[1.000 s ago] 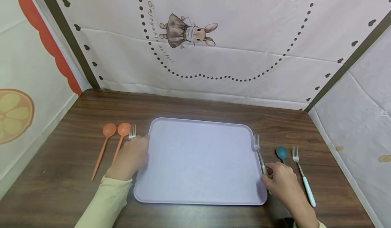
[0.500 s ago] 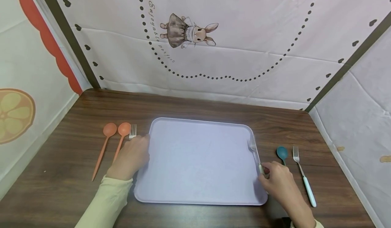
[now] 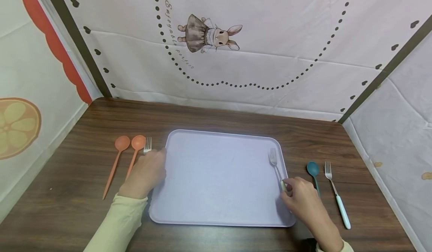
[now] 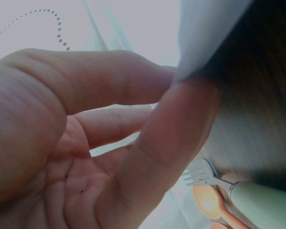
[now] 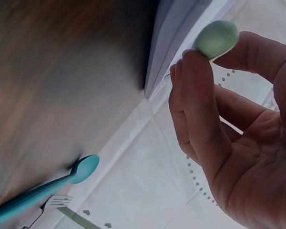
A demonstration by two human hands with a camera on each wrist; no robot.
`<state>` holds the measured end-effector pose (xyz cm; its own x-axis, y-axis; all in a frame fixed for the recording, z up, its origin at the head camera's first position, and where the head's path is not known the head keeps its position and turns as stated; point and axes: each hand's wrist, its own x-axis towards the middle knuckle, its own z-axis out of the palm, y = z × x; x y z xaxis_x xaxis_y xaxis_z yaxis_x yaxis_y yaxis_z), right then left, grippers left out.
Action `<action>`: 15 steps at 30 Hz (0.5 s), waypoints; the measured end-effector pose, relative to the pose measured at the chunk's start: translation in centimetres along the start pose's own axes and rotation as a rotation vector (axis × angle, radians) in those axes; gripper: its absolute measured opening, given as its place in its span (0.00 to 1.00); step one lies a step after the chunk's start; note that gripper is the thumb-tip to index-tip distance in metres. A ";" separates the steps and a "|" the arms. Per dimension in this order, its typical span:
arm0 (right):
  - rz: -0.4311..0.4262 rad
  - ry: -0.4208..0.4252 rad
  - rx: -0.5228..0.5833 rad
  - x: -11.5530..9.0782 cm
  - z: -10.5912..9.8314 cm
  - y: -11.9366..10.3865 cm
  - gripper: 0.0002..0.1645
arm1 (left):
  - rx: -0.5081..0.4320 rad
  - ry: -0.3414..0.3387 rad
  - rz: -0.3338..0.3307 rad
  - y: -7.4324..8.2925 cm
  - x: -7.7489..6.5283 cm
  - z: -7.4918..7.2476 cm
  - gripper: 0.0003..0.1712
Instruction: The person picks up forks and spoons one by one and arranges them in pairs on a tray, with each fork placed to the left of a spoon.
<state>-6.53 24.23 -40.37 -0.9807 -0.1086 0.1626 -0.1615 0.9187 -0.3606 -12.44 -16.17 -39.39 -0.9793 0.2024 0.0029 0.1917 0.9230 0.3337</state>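
A pale lavender tray [image 3: 216, 177] lies on the dark wood table. My left hand [image 3: 145, 175] pinches its left rim, thumb and finger meeting on the tray edge [image 4: 200, 38] in the left wrist view. On the right, my right hand [image 3: 301, 195] holds a fork [image 3: 274, 160] by its pale green handle [image 5: 217, 39]. The fork's tines are over the tray's right side; whether they touch it I cannot tell. Close beside my left hand lies another fork [image 3: 147, 144], its handle [image 4: 264, 205] hidden under the hand in the head view.
Two orange spoons [image 3: 122, 143] lie left of the tray, one partly behind my left forearm. To the right are a teal spoon [image 3: 312, 168] and a fork with a light blue handle [image 3: 342, 210]. A white printed cloth [image 3: 270, 38] hangs behind the table.
My right hand has moved a little left with the fork, carrying its tines from beside the tray's right rim to over the tray. The left hand stays on the rim.
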 end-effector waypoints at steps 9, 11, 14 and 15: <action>0.008 -0.026 -0.016 0.2 0.3 -0.6 0.16 | -0.004 0.001 -0.004 0.0 -0.2 -0.2 0.06; 0.010 -0.030 -0.023 0.2 0.4 -0.7 0.16 | -0.004 0.008 0.000 0.0 -0.2 -0.2 0.06; 0.006 -0.029 -0.022 0.1 0.5 -0.8 0.15 | -0.005 0.011 0.001 0.0 -0.2 -0.2 0.07; 0.001 -0.028 -0.020 0.1 0.5 -0.8 0.15 | -0.005 0.009 0.000 0.0 -0.2 -0.2 0.07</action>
<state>-6.54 23.25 -40.52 -0.9837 -0.1177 0.1359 -0.1581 0.9262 -0.3424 -12.28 -16.24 -39.19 -0.9799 0.1989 0.0113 0.1909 0.9213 0.3387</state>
